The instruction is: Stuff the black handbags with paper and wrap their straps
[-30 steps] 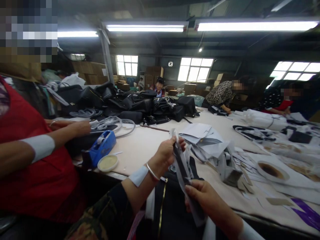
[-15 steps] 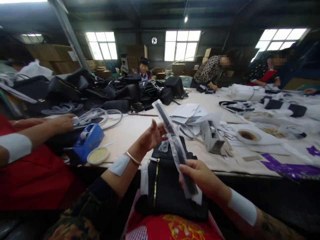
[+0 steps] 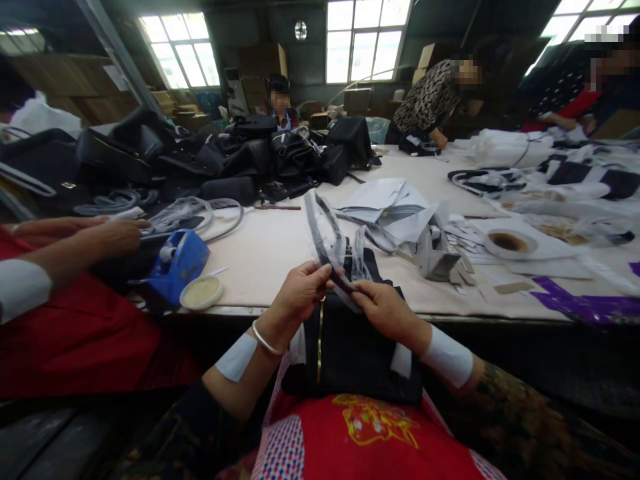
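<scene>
Though near strap, tape dispenser leftward, paper pile behind, bag beneath.

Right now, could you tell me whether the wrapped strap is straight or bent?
Bent: pinched between left hand and right hand, the strap rises and loops back above the black bag.

Beyond the strap, table lies bare between dispenser and papers.

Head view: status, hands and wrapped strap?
Left hand and right hand both pinch the wrapped strap, bent over. Black bag on lap beneath. Co-worker's hand apart, far left.
</scene>
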